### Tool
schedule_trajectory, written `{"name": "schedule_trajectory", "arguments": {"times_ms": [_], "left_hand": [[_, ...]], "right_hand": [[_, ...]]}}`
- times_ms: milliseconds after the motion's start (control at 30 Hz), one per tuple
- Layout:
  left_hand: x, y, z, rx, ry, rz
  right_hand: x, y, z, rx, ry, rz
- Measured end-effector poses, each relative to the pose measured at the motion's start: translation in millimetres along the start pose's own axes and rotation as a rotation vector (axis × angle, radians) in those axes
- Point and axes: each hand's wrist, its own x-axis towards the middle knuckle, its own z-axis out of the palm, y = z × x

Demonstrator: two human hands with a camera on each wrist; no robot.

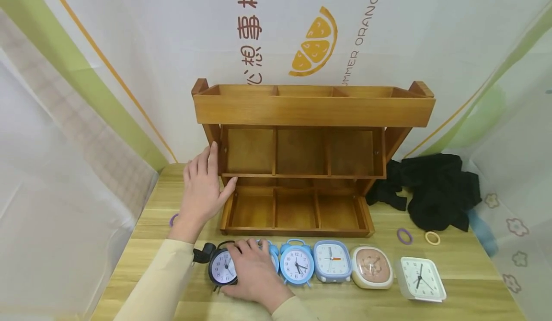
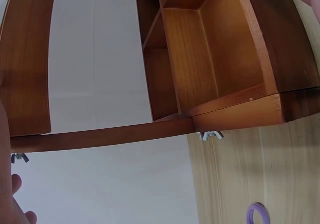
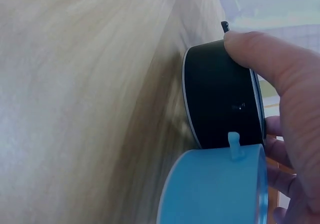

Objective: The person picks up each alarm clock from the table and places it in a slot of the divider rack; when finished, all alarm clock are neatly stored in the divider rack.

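A wooden three-tier rack (image 1: 315, 111) with divided compartments stands at the back of the table. My left hand (image 1: 201, 189) is at its left side, fingers extended and thumb spread toward the lower tiers. At the front, my right hand (image 1: 258, 274) holds a black round alarm clock (image 1: 219, 269), thumb at its lower side and fingers over its top. In the right wrist view the thumb (image 3: 252, 49) presses the black casing near a small foot. Right beside it is a light blue alarm clock (image 3: 215, 184), mostly covered by my hand in the head view.
Rightward in the row are another blue twin-bell clock (image 1: 297, 266), a blue square clock (image 1: 332, 259), a cream-and-brown clock (image 1: 372, 267) and a white square clock (image 1: 421, 279). Black cloth (image 1: 435, 187) lies right of the rack, near purple (image 1: 404, 236) and yellow rings (image 1: 432, 238).
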Motion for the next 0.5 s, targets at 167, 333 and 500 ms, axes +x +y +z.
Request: {"name": "schedule_trajectory", "arguments": {"times_ms": [167, 333, 500], "left_hand": [[1.8, 0.1, 0.4, 0.005, 0.009, 0.006], [2.8, 0.3, 0.4, -0.004, 0.008, 0.001], [-0.6, 0.4, 0.0, -0.033, -0.011, -0.028]], "right_hand": [[0.2, 1.4, -0.2, 0.028, 0.021, 0.002], [-0.3, 2.1, -0.1, 0.039, 0.032, 0.002], [-1.9, 0.9, 1.6, 0.059, 0.059, -0.017]]}}
